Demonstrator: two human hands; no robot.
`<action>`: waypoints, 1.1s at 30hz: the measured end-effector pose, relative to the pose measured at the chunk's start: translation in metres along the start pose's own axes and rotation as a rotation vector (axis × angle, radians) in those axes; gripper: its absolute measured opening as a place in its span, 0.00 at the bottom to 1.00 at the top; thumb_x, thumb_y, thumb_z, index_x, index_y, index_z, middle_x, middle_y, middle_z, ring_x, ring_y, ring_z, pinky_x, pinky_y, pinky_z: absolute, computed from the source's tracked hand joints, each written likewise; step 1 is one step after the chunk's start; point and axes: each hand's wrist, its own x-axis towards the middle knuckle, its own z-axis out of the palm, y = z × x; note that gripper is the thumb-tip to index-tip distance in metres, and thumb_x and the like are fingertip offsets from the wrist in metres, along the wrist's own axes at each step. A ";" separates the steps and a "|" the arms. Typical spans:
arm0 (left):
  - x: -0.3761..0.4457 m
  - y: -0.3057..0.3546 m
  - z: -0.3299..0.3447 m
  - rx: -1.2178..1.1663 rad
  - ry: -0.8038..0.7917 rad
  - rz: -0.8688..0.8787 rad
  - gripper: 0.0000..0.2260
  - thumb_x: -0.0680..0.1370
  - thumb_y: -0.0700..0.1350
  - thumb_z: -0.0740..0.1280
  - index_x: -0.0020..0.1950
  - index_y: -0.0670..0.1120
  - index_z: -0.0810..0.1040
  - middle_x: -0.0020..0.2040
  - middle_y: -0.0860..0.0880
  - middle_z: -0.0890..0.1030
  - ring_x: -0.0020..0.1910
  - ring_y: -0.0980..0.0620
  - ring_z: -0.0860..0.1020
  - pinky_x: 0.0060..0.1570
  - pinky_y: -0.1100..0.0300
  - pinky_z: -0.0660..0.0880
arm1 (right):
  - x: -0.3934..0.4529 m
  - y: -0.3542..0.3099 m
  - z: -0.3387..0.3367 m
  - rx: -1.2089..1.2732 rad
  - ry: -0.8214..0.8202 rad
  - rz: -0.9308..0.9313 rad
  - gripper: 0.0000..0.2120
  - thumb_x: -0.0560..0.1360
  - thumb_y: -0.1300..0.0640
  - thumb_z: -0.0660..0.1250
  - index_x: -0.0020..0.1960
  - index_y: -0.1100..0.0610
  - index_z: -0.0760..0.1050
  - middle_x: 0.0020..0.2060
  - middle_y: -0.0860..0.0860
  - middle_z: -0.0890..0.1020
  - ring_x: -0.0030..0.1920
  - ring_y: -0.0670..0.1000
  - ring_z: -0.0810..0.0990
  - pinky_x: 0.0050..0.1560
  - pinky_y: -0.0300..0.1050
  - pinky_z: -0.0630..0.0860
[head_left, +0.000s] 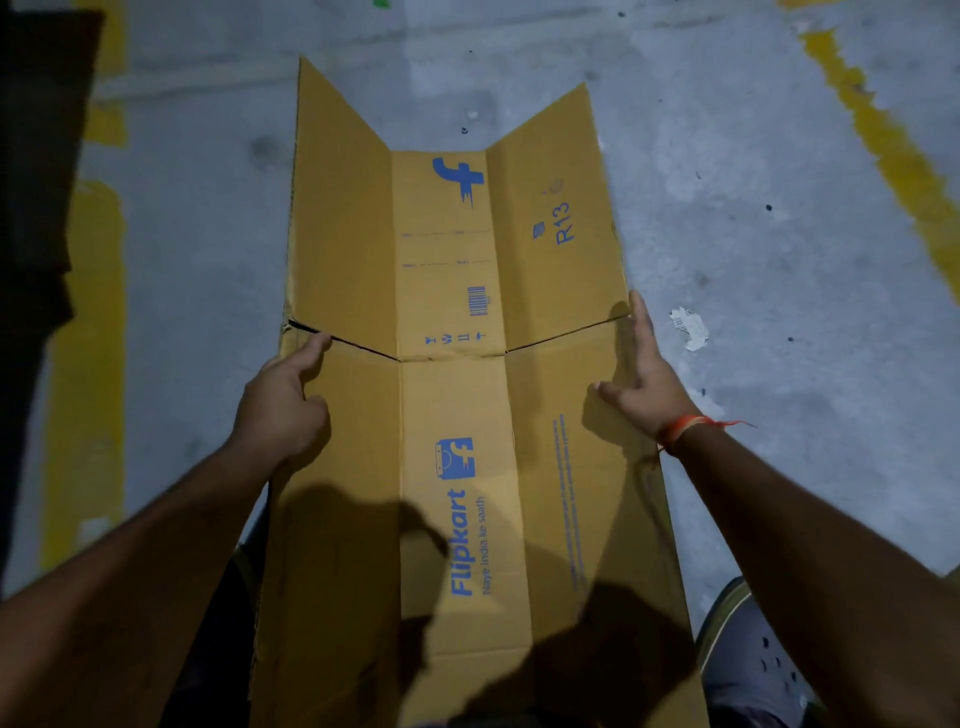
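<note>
The flattened cardboard box (457, 395) (blue print facing up) spans between both hands above the floor (779, 234), left hand (283, 405) fingers curled on its left flap, right hand (644, 384) fingers straight, spread along its right edge.

The grey concrete floor (208, 249) is worn and patchy, with chipped yellow lines (88, 364) at left and right. A torn scrap of paper (690, 327) lies on it near the flattened cardboard box (452, 415). A grey shoe (753, 660) stands at lower right.
</note>
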 end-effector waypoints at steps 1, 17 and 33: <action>-0.001 0.002 0.000 -0.007 0.001 0.004 0.37 0.78 0.34 0.68 0.81 0.61 0.61 0.77 0.43 0.68 0.57 0.37 0.80 0.63 0.49 0.77 | 0.000 -0.005 -0.002 -0.041 -0.029 -0.017 0.53 0.73 0.67 0.74 0.83 0.44 0.44 0.78 0.38 0.54 0.75 0.37 0.54 0.72 0.29 0.53; -0.030 0.151 -0.132 -0.228 -0.083 -0.065 0.36 0.79 0.28 0.64 0.79 0.60 0.65 0.78 0.52 0.67 0.74 0.48 0.69 0.65 0.58 0.74 | -0.007 -0.168 -0.126 -0.318 -0.078 0.061 0.44 0.75 0.63 0.73 0.82 0.46 0.53 0.79 0.52 0.63 0.77 0.56 0.65 0.70 0.41 0.59; -0.225 0.527 -0.644 -0.271 0.278 -0.053 0.35 0.75 0.27 0.58 0.77 0.56 0.70 0.76 0.49 0.71 0.64 0.45 0.77 0.57 0.53 0.78 | -0.040 -0.711 -0.515 -0.460 -0.063 -0.326 0.39 0.74 0.59 0.71 0.80 0.45 0.59 0.75 0.54 0.69 0.69 0.56 0.73 0.67 0.47 0.74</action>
